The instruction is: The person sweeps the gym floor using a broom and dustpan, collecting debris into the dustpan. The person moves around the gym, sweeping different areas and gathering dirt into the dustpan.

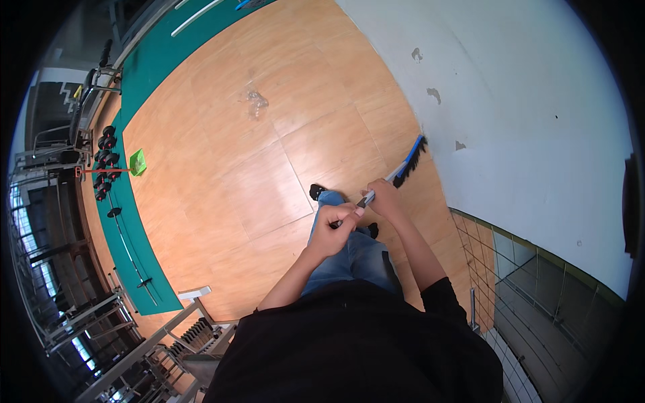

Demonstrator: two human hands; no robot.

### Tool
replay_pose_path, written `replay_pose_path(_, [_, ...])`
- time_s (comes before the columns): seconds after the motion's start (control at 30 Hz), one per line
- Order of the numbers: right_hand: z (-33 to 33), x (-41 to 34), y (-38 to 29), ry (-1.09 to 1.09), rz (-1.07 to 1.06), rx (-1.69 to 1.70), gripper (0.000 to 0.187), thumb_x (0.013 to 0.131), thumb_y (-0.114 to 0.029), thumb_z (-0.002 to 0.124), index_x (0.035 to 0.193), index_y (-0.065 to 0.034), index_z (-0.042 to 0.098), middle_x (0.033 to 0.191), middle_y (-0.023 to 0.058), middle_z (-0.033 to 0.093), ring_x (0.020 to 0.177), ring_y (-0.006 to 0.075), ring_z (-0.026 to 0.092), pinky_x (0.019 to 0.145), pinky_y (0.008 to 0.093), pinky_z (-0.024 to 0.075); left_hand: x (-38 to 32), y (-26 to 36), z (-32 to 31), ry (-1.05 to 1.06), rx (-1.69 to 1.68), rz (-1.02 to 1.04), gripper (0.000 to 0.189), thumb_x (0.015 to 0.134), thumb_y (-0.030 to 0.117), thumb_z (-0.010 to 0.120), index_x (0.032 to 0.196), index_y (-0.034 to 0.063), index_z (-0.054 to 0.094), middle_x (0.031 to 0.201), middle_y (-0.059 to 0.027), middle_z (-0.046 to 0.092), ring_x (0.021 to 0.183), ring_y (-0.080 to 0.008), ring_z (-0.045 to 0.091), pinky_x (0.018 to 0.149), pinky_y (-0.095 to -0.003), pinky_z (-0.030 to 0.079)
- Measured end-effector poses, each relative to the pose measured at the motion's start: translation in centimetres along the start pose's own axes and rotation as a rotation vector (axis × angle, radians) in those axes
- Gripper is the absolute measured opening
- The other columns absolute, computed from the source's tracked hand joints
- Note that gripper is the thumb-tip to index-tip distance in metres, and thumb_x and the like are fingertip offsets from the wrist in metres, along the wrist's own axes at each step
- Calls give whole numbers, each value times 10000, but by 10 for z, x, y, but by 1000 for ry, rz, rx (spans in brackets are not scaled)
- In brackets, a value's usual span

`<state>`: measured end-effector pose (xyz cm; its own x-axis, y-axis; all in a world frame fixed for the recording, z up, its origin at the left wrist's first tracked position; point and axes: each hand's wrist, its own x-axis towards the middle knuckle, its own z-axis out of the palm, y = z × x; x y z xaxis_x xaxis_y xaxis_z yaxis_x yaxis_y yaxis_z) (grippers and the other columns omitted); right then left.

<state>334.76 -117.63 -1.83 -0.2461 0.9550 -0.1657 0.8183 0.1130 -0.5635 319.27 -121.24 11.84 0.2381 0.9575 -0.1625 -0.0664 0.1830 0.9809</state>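
Note:
A broom (412, 154) with a blue head and dark bristles slants out ahead of me to the right, its bristles close to the foot of the white wall. My left hand (335, 226) is closed around the top end of its handle, near my thighs. Further down the grey-and-black handle, my right hand (385, 199) grips it too. Below the hands show my jeans (347, 257) and dark footwear (316, 191). On the tan floor (211, 166) ahead lies a small patch of pale debris (257, 102), too blurred to name exactly.
The white wall (514, 116) with peeled spots runs along the right, with a wire mesh panel (478, 252) nearer me. At left, a green dustpan (137, 162) with a red handle stands by a green mat (151, 262) bearing dumbbells (107, 157) and a barbell (128, 247). Gym machines (194, 337) stand lower left.

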Motion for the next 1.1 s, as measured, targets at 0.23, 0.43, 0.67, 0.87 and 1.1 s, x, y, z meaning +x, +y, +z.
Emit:
replay_pose_path(0.23, [66, 22, 24, -117, 176, 21, 84, 658, -183, 615, 649, -99, 616, 804, 123, 573, 882, 277, 544, 682, 405, 467, 24, -74, -50, 28, -84, -55, 334, 833, 50, 533, 525, -42, 438, 513, -33, 428, 525, -93, 384, 503, -257, 297])
replay_pose_path(0.43, [134, 140, -149, -270, -60, 96, 168, 731, -240, 569, 706, -83, 624, 866, 134, 591, 929, 292, 536, 685, 469, 466, 20, 21, -189, 410, 108, -32, 436, 821, 14, 535, 459, -8, 294, 452, 4, 297, 461, -75, 233, 435, -266, 192])
replay_pose_path(0.67, [172, 216, -247, -302, -587, 232, 180, 716, -241, 566, 598, -105, 555, 728, 69, 570, 811, 245, 564, 561, 391, 474, 17, 50, -232, 504, 447, 104, 398, 707, 18, 622, 461, 32, 309, 424, -39, 305, 416, -166, 296, 465, -292, 260])
replay_pose_path(0.87, [65, 228, -274, -158, -581, 31, 210, 737, -272, 591, 639, -88, 569, 738, 67, 580, 767, 260, 566, 781, 509, 388, 30, 122, -264, 301, 167, 303, 345, 703, -30, 542, 473, 37, 293, 447, -36, 321, 458, -180, 348, 650, -304, 430])
replay_pose_path(1.1, [38, 295, -93, -351, -6, -256, 202, 742, -317, 590, 737, -120, 635, 858, 95, 549, 928, 286, 532, 867, 612, 295, 168, -9, -224, 310, -173, 220, 381, 821, 41, 544, 501, -16, 347, 500, -31, 400, 516, -102, 393, 615, -281, 413])
